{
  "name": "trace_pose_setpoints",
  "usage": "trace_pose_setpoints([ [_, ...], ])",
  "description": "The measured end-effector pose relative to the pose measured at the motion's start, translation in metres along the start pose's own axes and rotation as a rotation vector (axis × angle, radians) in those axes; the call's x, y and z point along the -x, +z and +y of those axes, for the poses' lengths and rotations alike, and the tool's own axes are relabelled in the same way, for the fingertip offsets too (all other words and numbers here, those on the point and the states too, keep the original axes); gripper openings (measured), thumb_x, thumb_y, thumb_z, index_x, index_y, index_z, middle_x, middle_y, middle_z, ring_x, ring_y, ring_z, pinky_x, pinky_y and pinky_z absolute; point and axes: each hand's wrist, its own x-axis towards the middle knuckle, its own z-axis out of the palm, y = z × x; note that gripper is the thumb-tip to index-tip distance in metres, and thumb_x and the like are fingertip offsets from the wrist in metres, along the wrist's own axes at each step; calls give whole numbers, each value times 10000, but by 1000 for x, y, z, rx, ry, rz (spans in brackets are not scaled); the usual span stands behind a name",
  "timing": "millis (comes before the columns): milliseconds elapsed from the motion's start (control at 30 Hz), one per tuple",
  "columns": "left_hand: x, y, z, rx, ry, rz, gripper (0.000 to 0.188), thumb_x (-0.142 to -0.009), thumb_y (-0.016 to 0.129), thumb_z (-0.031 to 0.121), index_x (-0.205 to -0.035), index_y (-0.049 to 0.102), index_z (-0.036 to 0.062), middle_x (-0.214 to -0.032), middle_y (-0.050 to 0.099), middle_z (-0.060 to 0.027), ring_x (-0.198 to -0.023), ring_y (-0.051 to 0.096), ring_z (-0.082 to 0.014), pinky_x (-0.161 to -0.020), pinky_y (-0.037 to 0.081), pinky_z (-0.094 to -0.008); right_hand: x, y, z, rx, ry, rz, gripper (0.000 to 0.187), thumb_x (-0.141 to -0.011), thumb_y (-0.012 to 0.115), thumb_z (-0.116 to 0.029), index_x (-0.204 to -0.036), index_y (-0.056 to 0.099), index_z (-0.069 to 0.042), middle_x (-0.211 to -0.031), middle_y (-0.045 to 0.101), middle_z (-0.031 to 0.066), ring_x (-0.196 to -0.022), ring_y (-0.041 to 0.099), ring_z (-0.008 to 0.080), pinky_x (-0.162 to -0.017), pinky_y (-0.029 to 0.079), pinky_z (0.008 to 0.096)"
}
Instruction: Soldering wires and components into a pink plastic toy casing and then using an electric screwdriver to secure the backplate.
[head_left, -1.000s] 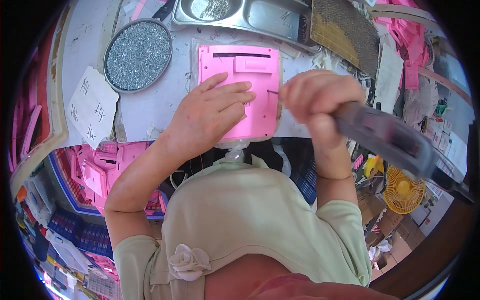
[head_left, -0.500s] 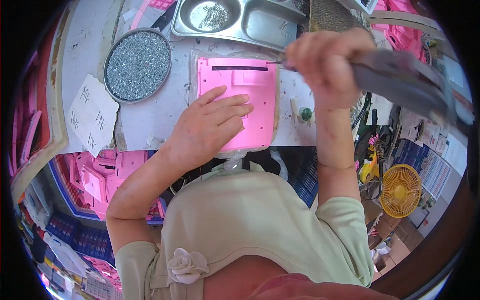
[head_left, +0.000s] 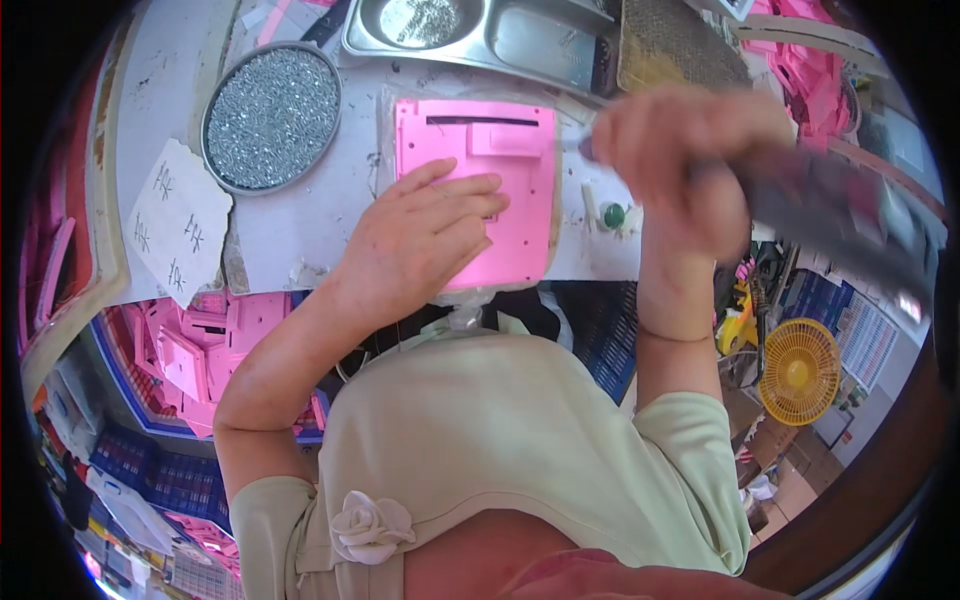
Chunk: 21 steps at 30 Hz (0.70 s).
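A flat pink plastic panel (head_left: pixel 525 235) with a dark slot along its far edge and several small holes lies on the table, over clear plastic film. My left hand (head_left: pixel 415 235) rests on its left half, fingers spread and pressing nothing but the panel. To the right of the panel's far corner, my right hand (head_left: pixel 685 150) is wrapped round a dark power screwdriver (head_left: pixel 840 220). The tool is smeared by motion; its tip points left and looks apart from the panel.
Left of the panel stands a round dish (head_left: pixel 207 150) full of small metal screws (head_left: pixel 270 120), near a torn paper card (head_left: pixel 180 225). A steel compartment tray (head_left: pixel 525 45) lies beyond. A green cap-like piece (head_left: pixel 613 215) sits to the right. Pink parts (head_left: pixel 190 350) fill a crate below left.
My right hand and the screwdriver have moved right, away from the panel's far right corner. The left hand stays on the panel. The whole view has shifted slightly.
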Motion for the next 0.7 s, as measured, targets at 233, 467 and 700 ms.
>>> trace_pose_setpoints([
  [233, 2, 5, 1, -7, -8, 35, 148, -858, 748, 98, -845, 603, 69, -1210, 730, -50, -1211, 664, -238, -1087, 471, -482, 58, 32, -19, -58, 108, 95, 225, -821, 820, -52, -890, 610, -8, -704, 599, 100, -597, 582, 221, -582, 497, 380],
  [467, 1, 4, -1, 11, 16, 45, 151, -855, 753, 112, -872, 611, 64, -1205, 727, -56, -1212, 659, -246, -1085, 471, -477, 62, 44, 3, 191, -42, -37, 266, -902, 776, -188, -875, 546, -57, -571, 541, 18, -456, 525, 192, -477, 479, 342],
  [700, 11, 8, -3, 38, 20, 148, 152, -848, 769, 111, -964, 674, 84, -1134, 747, -60, -1151, 691, -234, -1097, 454, -488, 35, 28, -10, 101, 33, -195, 279, -946, 747, -308, -995, 580, -91, -604, 557, -15, -475, 518, 135, -473, 472, 304],
])
